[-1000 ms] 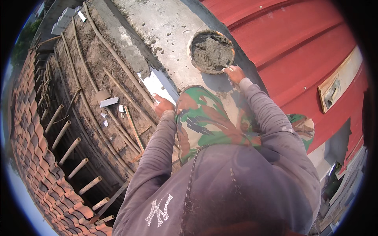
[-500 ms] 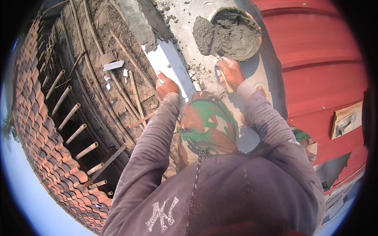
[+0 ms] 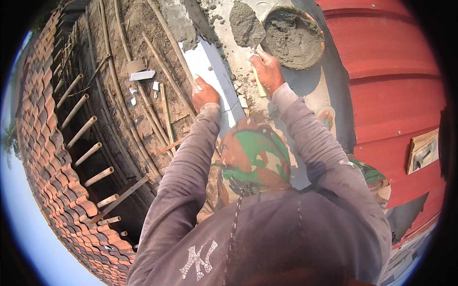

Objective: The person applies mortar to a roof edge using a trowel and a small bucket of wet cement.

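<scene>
My right hand (image 3: 268, 71) is closed around the pale handle of a trowel (image 3: 259, 82). A thick heap of wet grey mortar (image 3: 246, 25) covers the trowel's blade, just left of a round bucket (image 3: 323, 49) with more mortar in it. Beside the left edge of a row of white blocks (image 3: 210, 66), my left hand (image 3: 205, 92) is curled with the thumb up. A small whitish bit shows by that thumb, but what the fingers hold is hidden. Grey mortar coats the far part of the block row.
Bamboo poles (image 3: 107, 57) and broken white pieces (image 3: 142, 75) lie on the earth to the left, beside a tiled roof (image 3: 52, 167). Red metal sheeting (image 3: 381, 71) stands at the right. Mortar crumbs dot the grey slab; my camouflage-clad knee (image 3: 257, 152) is below my hands.
My right hand has shifted slightly left and up, bringing the loaded trowel away from over the bucket's rim. My left hand stays by the block edge. The whole view has shifted a little.
</scene>
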### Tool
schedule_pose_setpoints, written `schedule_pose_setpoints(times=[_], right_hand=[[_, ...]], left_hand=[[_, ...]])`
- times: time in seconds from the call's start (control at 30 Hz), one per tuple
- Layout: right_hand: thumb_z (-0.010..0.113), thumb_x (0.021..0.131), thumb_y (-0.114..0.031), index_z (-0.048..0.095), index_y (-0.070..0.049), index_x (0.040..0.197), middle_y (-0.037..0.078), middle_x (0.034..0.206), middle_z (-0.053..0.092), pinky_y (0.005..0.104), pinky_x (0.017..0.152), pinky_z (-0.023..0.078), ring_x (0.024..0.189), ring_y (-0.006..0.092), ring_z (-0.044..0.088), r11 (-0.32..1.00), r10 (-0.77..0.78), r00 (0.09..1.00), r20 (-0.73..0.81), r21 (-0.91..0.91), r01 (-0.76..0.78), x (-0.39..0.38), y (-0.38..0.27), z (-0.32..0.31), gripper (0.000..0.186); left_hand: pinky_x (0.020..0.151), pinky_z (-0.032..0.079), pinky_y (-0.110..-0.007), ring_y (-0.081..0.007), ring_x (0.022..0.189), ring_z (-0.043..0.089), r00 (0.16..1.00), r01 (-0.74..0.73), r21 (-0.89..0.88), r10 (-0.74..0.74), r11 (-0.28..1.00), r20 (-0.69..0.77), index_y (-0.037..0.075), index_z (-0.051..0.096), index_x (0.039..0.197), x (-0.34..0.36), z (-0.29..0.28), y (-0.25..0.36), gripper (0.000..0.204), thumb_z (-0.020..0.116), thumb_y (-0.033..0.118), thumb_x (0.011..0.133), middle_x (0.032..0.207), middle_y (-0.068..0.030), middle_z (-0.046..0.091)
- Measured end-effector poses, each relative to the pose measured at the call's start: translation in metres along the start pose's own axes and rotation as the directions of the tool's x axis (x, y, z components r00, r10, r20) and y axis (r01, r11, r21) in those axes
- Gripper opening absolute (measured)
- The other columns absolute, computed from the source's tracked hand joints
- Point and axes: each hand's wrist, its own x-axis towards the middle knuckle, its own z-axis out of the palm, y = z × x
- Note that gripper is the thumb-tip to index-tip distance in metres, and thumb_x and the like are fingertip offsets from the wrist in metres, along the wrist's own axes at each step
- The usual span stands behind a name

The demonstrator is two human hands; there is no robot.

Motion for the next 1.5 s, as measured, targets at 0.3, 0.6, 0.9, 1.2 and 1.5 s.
schedule_pose_setpoints(times=[0.3, 0.6, 0.9, 1.2, 1.5], right_hand=[[0.064, 0.096, -0.041, 0.065, -0.003, 0.137, 0.025, 0.129, 0.070, 0.0462, 0.108, 0.050, 0.124, 0.0415, 0.065, 0.787, 0.024, 0.989, -0.143, -0.608, -0.107, 0.018, 0.067, 0.065, 0.056], [0.063, 0.099, -0.038, 0.061, 0.003, 0.138, 0.030, 0.137, 0.065, 0.0454, 0.109, 0.049, 0.128, 0.0459, 0.061, 0.790, -0.231, 0.970, 0.071, -0.568, 0.230, 0.010, 0.022, -0.016, 0.056], [0.058, 0.102, -0.027, 0.061, -0.008, 0.133, 0.022, 0.123, 0.070, 0.0508, 0.100, 0.054, 0.119, 0.0397, 0.067, 0.149, 0.039, 0.983, 0.181, -0.973, 0.174, 0.004, 0.099, -0.092, 0.037], [0.058, 0.095, -0.008, 0.056, -0.006, 0.126, 0.021, 0.117, 0.071, 0.0515, 0.090, 0.058, 0.107, 0.0423, 0.071, 0.052, 0.245, 0.831, 0.499, -0.863, 0.502, -0.003, 0.121, -0.100, 0.031], [0.065, 0.092, -0.012, 0.060, -0.012, 0.124, 0.015, 0.112, 0.072, 0.0497, 0.084, 0.059, 0.099, 0.0361, 0.074, -0.012, 0.280, 0.794, 0.540, -0.825, 0.565, -0.117, 0.139, -0.179, 0.033]], left_hand=[[0.106, 0.051, -0.053, -0.0487, 0.121, 0.066, 0.999, 0.005, 0.078, -0.002, 0.997, -0.040, -0.002, 0.069, 0.133, -0.011, -0.002, 0.010, 0.085, 0.030, 0.069, 0.105, 0.123, -0.0308, 0.071], [0.102, 0.052, -0.054, -0.0498, 0.117, 0.066, 1.000, -0.023, 0.056, 0.023, 0.998, -0.005, -0.001, 0.070, 0.131, -0.010, -0.005, 0.007, 0.082, 0.031, 0.067, 0.106, 0.121, -0.0306, 0.072], [0.109, 0.048, -0.052, -0.0494, 0.126, 0.062, 1.000, 0.005, 0.020, -0.005, 1.000, 0.001, -0.007, 0.064, 0.137, -0.012, -0.007, 0.013, 0.088, 0.032, 0.069, 0.105, 0.131, -0.0321, 0.068], [0.108, 0.048, -0.052, -0.0473, 0.124, 0.064, 1.000, -0.002, 0.020, 0.002, 1.000, -0.008, -0.003, 0.067, 0.135, -0.016, -0.008, 0.014, 0.085, 0.032, 0.069, 0.105, 0.129, -0.0295, 0.070], [0.107, 0.049, -0.051, -0.0465, 0.123, 0.065, 1.000, 0.000, 0.060, 0.001, 0.998, -0.012, 0.000, 0.069, 0.133, -0.020, -0.010, 0.019, 0.080, 0.030, 0.065, 0.107, 0.127, -0.0266, 0.071]])
